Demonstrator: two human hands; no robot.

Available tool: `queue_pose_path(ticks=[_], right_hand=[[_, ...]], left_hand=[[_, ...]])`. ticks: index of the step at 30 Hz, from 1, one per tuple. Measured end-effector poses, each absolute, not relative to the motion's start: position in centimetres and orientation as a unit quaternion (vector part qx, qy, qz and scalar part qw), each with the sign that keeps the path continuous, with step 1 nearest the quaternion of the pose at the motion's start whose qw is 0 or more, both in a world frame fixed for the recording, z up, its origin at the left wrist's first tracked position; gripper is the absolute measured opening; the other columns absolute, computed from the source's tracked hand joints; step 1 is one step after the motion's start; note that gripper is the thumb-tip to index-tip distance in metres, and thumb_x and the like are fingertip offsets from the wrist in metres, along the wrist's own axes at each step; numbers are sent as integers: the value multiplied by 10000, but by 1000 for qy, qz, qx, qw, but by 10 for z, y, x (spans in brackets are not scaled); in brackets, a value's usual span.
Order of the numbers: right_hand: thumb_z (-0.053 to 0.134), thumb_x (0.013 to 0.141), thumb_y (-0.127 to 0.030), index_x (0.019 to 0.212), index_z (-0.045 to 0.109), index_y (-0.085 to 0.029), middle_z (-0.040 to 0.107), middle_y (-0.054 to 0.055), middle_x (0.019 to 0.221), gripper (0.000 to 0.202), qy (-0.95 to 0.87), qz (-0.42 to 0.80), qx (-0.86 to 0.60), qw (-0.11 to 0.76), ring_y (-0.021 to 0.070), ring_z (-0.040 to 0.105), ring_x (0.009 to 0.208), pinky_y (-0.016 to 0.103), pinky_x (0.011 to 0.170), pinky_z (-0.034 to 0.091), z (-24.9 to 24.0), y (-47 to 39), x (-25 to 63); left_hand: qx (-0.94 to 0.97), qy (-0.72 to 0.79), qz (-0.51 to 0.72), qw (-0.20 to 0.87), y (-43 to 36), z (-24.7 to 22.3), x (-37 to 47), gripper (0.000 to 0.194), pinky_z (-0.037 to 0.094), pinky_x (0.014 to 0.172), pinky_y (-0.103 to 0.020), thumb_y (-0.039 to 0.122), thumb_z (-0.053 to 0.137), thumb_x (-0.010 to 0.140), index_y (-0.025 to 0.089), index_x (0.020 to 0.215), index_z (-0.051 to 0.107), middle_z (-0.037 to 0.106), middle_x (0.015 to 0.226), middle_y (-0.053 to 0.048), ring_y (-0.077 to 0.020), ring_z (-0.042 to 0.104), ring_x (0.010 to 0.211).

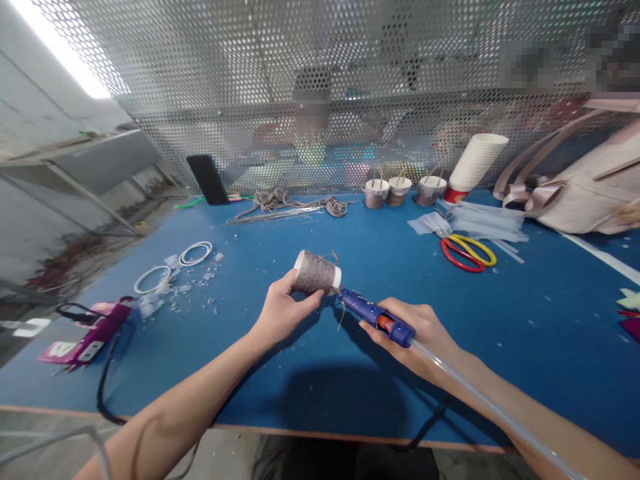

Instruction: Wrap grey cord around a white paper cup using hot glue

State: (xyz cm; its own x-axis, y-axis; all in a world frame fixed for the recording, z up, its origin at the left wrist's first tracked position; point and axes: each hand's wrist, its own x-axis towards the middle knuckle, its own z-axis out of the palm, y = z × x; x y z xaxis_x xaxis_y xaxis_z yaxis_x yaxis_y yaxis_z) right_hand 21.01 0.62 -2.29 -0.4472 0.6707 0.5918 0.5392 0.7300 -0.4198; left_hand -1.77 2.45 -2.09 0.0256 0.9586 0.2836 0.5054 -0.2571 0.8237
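Observation:
In my left hand lies a paper cup, tipped on its side and wound with grey-brown cord. White shows at both its ends. My right hand grips a blue glue gun, whose nozzle meets the cup near its right end; whether it touches I cannot tell. A long clear glue stick sticks out of the gun's back and runs toward the lower right. A loose strand of cord dangles by the nozzle.
Cord-wrapped cups, stacked paper cups, scissors and a pink bag stand along the right and back. Bundled cord and a phone lie behind; white rings and a purple power strip are left.

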Motion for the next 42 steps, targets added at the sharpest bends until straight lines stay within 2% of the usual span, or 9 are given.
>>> queue_pose_path(ticks=[4, 12, 26, 42], right_hand=[[521, 918, -370, 743, 564, -180, 610, -9, 569, 262, -831, 107, -377, 395, 95, 538, 425, 212, 446, 392, -19, 6, 212], [513, 909, -393, 705, 549, -204, 581, -26, 538, 281, -831, 148, -400, 358, 89, 492, 408, 211, 435, 374, -14, 4, 213], [503, 920, -394, 702, 541, -195, 591, -15, 552, 297, -847, 108, -377, 358, 94, 515, 416, 215, 442, 368, -20, 3, 211], [520, 901, -385, 688, 536, -198, 564, -25, 539, 284, -844, 138, -381, 352, 92, 491, 408, 213, 433, 368, -18, 3, 211]], left_hand=[[672, 551, 413, 273, 26, -19, -19, 185, 496, 676, -272, 257, 626, 685, 134, 820, 654, 692, 748, -37, -149, 607, 669], [671, 548, 404, 294, 27, -16, -20, 179, 484, 639, -258, 256, 624, 666, 134, 792, 657, 682, 700, -24, -143, 595, 636], [666, 553, 392, 312, 27, -15, -20, 214, 481, 655, -275, 253, 610, 677, 112, 832, 653, 692, 724, -44, -158, 610, 654], [667, 550, 395, 311, 28, -17, -22, 184, 488, 645, -265, 243, 637, 652, 134, 796, 672, 691, 702, -25, -148, 603, 639]])
